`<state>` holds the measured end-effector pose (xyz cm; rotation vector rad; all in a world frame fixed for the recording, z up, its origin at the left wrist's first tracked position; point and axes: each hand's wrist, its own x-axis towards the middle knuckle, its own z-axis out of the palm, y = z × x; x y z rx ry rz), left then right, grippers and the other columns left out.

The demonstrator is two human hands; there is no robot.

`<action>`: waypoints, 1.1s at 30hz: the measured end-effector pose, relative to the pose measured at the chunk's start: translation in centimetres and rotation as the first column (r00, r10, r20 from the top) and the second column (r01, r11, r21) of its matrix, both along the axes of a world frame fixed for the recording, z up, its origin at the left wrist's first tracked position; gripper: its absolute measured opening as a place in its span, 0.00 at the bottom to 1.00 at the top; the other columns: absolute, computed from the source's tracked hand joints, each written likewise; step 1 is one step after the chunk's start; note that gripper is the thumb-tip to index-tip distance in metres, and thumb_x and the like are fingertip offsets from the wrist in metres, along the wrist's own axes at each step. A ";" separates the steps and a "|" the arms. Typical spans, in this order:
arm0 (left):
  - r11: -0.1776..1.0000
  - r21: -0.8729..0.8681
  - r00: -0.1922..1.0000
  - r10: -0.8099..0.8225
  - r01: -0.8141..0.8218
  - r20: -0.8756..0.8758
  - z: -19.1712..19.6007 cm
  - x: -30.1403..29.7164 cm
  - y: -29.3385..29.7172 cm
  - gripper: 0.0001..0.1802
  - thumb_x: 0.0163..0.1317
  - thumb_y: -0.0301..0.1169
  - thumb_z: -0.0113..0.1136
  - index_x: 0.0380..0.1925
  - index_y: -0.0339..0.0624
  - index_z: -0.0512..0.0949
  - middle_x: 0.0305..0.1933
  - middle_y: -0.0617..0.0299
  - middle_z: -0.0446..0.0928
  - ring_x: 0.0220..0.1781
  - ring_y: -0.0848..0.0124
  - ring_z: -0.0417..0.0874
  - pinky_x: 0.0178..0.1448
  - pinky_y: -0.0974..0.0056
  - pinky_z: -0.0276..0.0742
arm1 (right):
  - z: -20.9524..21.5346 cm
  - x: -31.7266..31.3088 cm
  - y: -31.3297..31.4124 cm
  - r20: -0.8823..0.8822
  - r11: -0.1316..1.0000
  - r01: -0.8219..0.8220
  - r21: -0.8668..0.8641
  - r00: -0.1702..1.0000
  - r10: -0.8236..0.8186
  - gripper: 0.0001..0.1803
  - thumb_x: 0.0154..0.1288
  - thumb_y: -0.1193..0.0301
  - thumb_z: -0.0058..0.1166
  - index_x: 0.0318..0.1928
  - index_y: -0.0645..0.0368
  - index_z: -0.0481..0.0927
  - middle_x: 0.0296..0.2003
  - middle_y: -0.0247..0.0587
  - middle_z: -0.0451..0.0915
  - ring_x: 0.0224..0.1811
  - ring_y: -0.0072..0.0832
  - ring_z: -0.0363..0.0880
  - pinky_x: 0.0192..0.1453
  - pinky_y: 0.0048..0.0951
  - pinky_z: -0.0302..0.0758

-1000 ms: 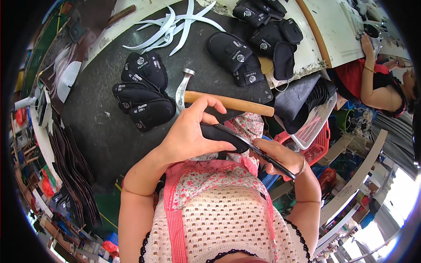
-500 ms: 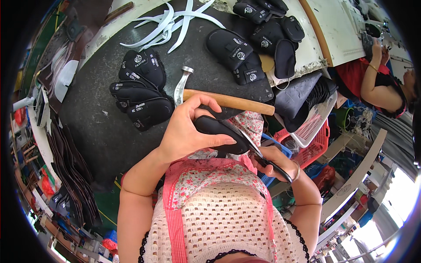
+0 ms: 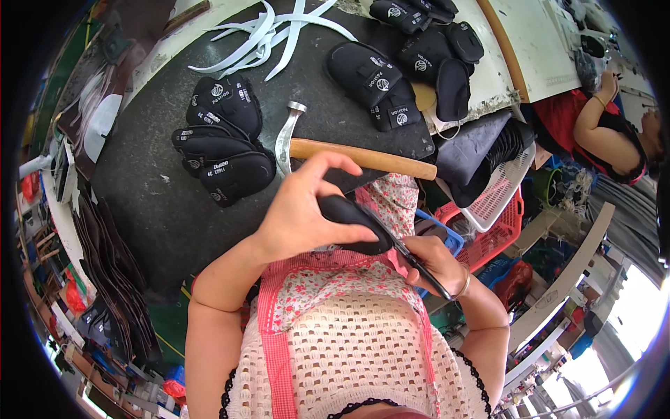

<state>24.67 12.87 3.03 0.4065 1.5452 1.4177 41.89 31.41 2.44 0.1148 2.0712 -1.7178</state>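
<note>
My left hand (image 3: 296,213) grips a black padded shoe piece (image 3: 343,218) between thumb and fingers, close to my apron. Dark-handled scissors (image 3: 424,271) are in my right hand (image 3: 440,257). Their blades lie along the right edge of the shoe piece; whether they are parted is hard to see. Just beyond my left hand, a hammer (image 3: 363,158) with a wooden handle and metal head lies on the dark work surface (image 3: 150,202). Several similar black shoe pieces (image 3: 241,174) are grouped left of the hammer head.
Pale curved strips (image 3: 265,42) lie at the far side. More black shoe pieces (image 3: 359,73) are piled at the far right. Right of the table stand a white basket (image 3: 492,199) with dark sheets and a red basket (image 3: 499,234). Another person (image 3: 600,129) sits at the right.
My left hand has shifted slightly right with the shoe piece, which is turned a little. My right hand and the scissors have moved slightly along its edge. The hammer stays put.
</note>
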 end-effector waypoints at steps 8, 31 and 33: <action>0.999 -0.004 0.999 -0.042 0.042 0.008 -0.2 0.1 0.1 0.39 0.35 0.29 0.77 0.48 0.41 0.64 0.21 0.62 0.79 0.27 0.80 0.79 0.34 0.74 0.72 | -0.4 -0.2 -0.6 -0.075 1.000 0.003 0.019 0.997 -0.002 0.29 0.59 0.46 0.50 0.24 0.64 0.68 0.17 0.44 0.65 0.18 0.39 0.65 0.24 0.35 0.61; 0.999 -0.003 0.998 0.051 -0.051 -0.024 -0.7 -0.4 -3.5 0.38 0.35 0.29 0.77 0.46 0.40 0.63 0.22 0.61 0.79 0.27 0.80 0.79 0.34 0.74 0.72 | -2.2 -3.2 -2.3 -0.170 0.993 -0.093 0.078 0.980 0.106 0.29 0.56 0.48 0.55 0.21 0.65 0.66 0.14 0.47 0.62 0.16 0.46 0.65 0.21 0.38 0.60; 0.997 -0.024 0.997 0.079 -0.079 0.019 -0.3 -0.6 -4.0 0.38 0.36 0.30 0.77 0.45 0.39 0.63 0.23 0.61 0.80 0.27 0.80 0.79 0.34 0.74 0.73 | -2.6 -3.4 -2.7 -0.198 0.992 -0.091 0.088 0.974 0.107 0.29 0.55 0.48 0.55 0.21 0.65 0.66 0.14 0.47 0.62 0.16 0.46 0.66 0.21 0.38 0.60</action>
